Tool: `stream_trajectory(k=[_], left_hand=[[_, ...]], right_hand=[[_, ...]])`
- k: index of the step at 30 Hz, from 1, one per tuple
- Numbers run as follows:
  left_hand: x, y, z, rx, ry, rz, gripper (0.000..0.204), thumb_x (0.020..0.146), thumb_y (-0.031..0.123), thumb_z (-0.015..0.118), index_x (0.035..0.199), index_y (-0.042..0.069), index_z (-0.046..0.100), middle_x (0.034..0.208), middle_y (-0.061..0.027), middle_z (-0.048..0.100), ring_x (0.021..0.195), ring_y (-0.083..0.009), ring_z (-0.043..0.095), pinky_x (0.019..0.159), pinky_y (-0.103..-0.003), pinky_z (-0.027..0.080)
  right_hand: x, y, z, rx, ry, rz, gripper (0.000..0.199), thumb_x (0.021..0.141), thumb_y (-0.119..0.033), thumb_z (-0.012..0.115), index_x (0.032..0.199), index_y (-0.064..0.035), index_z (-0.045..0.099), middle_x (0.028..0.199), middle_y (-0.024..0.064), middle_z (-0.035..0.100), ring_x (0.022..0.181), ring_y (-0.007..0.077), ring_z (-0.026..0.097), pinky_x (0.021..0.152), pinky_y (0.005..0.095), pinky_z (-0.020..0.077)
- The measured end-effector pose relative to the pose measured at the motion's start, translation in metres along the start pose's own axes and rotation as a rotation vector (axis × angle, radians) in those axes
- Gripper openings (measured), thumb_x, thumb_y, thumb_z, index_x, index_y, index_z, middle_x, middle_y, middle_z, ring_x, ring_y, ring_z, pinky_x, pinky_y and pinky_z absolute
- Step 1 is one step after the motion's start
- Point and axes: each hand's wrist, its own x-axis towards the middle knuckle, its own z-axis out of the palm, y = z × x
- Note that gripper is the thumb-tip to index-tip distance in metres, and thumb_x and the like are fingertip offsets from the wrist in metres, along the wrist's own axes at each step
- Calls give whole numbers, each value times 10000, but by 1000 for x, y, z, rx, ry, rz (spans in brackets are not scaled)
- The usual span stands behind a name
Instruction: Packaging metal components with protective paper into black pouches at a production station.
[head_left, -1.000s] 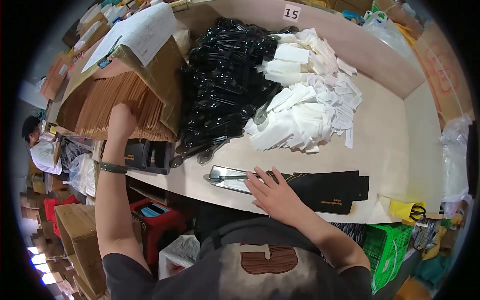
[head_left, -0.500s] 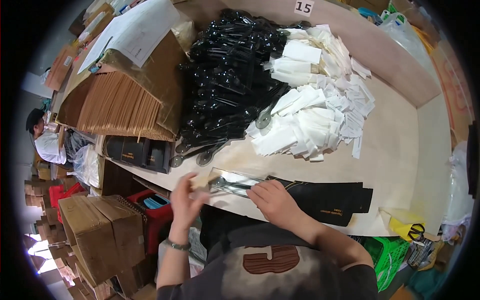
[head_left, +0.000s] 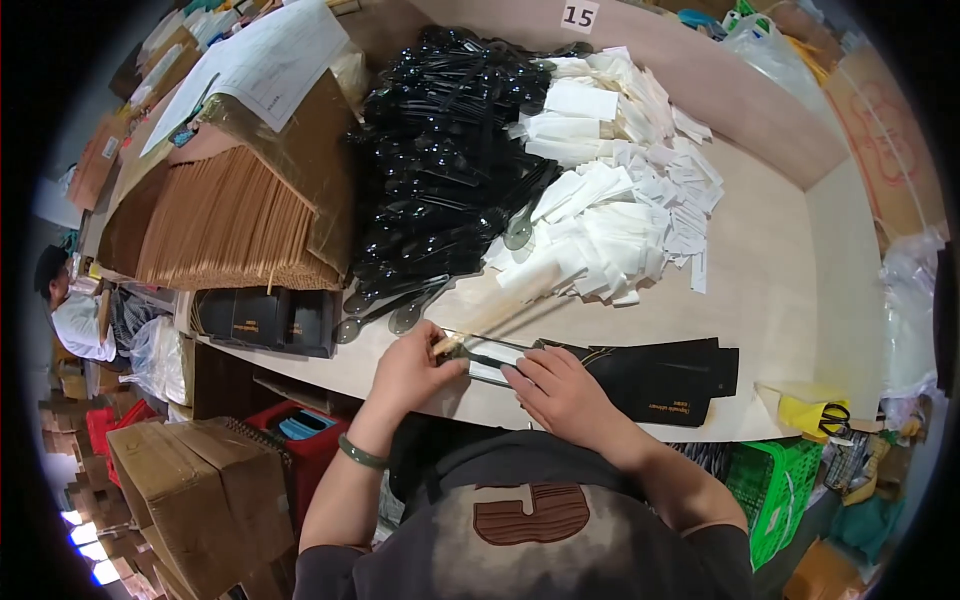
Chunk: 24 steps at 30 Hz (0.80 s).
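Note:
My left hand (head_left: 408, 375) is closed at the left end of a narrow clear plastic packet (head_left: 512, 352) that holds black cutlery and something white. A pale, see-through strip (head_left: 512, 305), smeared by motion, slants up and right from that hand; I cannot make out its exact kind. The fingers of my right hand (head_left: 565, 393) press on the packet's right end. Beside that hand, a fanned stack of flat black printed sleeves (head_left: 655, 385) lies on the table. Beyond my hands are a heap of black plastic cutlery (head_left: 440, 150) and a pile of white paper packets (head_left: 600, 240).
An open carton (head_left: 320, 190) packed with brown card sleeves (head_left: 215, 225) stands at the left, papers (head_left: 265, 65) on top. Black boxes (head_left: 265, 318) sit below it. Scissors (head_left: 832, 418) lie by a yellow piece (head_left: 800, 412) at right. Below are a green crate (head_left: 770, 490) and cartons (head_left: 200, 490).
My left hand has moved right, from beside the packet onto its left end. The pale strip now swings out over the table. My right hand stays on the packet; the whole view has shifted slightly.

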Motion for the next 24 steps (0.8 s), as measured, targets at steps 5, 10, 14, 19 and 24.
stream_trajectory(k=[5, 10, 14, 19, 24], left_hand=[[-25, 30, -7, -33, 56, -59, 515, 834, 265, 794, 1244, 37, 580, 695, -63, 598, 626, -133, 569, 582, -271, 442], [-34, -32, -31, -314, 221, 111, 193, 980, 152, 643, 1068, -9, 702, 749, -50, 638, 691, -120, 587, 628, -278, 465], [-27, -25, -57, -107, -32, 148, 132, 962, 88, 669, 998, -34, 705, 807, -33, 640, 719, -92, 553, 636, -237, 453], [-17, -3, -38, -35, -53, 23, 151, 888, 86, 750, 935, -43, 691, 840, -67, 683, 780, -131, 653, 685, -280, 527], [-22, 45, 50, 224, 351, 237, 413, 754, 92, 830, 1084, 17, 595, 1017, -130, 569, 912, -286, 608, 808, -364, 520]], right_hand=[[-13, -3, -15, -28, -39, 150, 479, 821, -186, 745, 1255, -29, 619, 1257, 175, 572, 1220, 372, 523, 1024, 492, 439], [-22, -1, -29, -13, -94, 126, 493, 811, -220, 763, 1280, -131, 639, 1416, 249, 466, 1307, 432, 465, 1081, 507, 411], [-32, 6, -33, 2, -106, 138, 492, 810, -202, 761, 1288, -171, 644, 1420, 277, 455, 1312, 452, 454, 1091, 515, 407], [-37, 18, -21, 11, -74, 45, 532, 792, -194, 773, 1300, -152, 622, 1407, 293, 456, 1302, 467, 455, 1089, 526, 406], [-22, 8, -31, 82, -97, 134, 491, 771, -197, 793, 1195, -62, 585, 1385, 286, 476, 1280, 463, 468, 1090, 523, 402]])
